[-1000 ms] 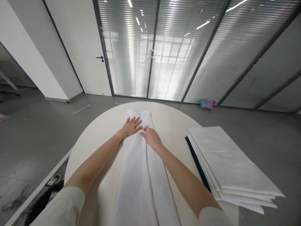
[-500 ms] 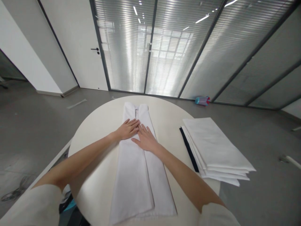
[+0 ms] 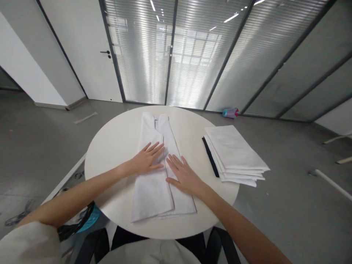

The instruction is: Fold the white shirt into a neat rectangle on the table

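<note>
I saw the white garment lying lengthwise on the round table, its sides already folded inward, its length not doubled over. The left hand and right hand rested flat on it, fingers spread, gripping nothing.

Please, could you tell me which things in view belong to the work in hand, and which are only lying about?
In use:
- folded white cloth, under the left hand and right hand
- round table, supporting it
- stack of folded cloths, untouched; probably related

Lying about:
- blue-and-red object, on the floor
- pale strip, also on the floor
</note>
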`<state>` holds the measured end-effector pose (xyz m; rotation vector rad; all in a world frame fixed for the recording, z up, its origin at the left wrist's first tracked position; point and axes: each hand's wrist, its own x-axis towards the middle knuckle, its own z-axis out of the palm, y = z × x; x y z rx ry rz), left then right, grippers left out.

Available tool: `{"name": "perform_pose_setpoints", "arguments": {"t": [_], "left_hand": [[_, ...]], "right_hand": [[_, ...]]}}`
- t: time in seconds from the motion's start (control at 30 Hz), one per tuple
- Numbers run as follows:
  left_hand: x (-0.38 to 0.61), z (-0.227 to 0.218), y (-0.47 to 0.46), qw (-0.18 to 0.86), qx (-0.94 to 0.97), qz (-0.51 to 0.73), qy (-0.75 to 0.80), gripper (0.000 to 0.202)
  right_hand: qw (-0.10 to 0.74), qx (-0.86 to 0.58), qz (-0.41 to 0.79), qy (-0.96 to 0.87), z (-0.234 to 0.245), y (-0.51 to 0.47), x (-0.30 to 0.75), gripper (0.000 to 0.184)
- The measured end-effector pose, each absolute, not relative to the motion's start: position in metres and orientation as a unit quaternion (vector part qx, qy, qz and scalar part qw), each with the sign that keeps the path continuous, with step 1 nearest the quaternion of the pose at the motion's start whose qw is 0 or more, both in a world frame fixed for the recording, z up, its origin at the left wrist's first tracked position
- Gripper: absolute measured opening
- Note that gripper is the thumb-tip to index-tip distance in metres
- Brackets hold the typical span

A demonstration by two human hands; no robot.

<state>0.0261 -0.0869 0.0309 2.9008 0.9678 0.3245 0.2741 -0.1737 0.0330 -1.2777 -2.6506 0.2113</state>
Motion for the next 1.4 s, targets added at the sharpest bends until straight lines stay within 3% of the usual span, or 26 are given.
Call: {"name": "perform_pose_setpoints", "arguments": {"t": [0.23,0.37,0.53,0.63,0.77,0.93,1.07,1.23,1.4], "left_hand": [[0.008,0.022,-0.187,0.108,0.962,0.07,0.242,0.088],[0.007,0.025,-0.197,0.112,0.962,0.078,0.238,0.08],[-0.009,0.045,-0.225,0.143,0.974,0.063,0.161,0.08],[-0.027,0.044,-0.25,0.128,0.978,0.051,0.157,0.09],[-0.046,0.021,-0.276,0.072,0.97,0.079,0.218,0.079],[-0.061,0.008,-0.296,0.07,0.969,0.125,0.199,0.076],[-0.072,0.017,-0.297,0.121,0.947,0.225,0.196,0.072],[-0.066,0.044,-0.264,0.244,0.875,0.279,0.311,0.029],[-0.032,0.058,-0.174,0.317,0.742,0.336,0.486,0.046]], "right_hand": [[0.074,-0.449,0.061,-0.888,0.019,-0.216,0.287,0.078],[0.08,-0.465,0.052,-0.88,0.017,-0.225,0.281,0.079],[0.129,-0.427,0.053,-0.894,0.022,-0.26,0.293,0.067],[0.152,-0.412,0.057,-0.897,0.021,-0.289,0.31,0.067],[0.168,-0.408,0.028,-0.897,0.011,-0.323,0.321,0.075],[0.209,-0.39,0.001,-0.897,-0.005,-0.349,0.319,0.061],[0.271,-0.37,0.049,-0.887,0.0,-0.35,0.321,0.056],[0.326,-0.419,0.15,-0.834,0.035,-0.308,0.318,0.035],[0.377,-0.55,0.247,-0.703,0.053,-0.215,0.301,0.029]]}}
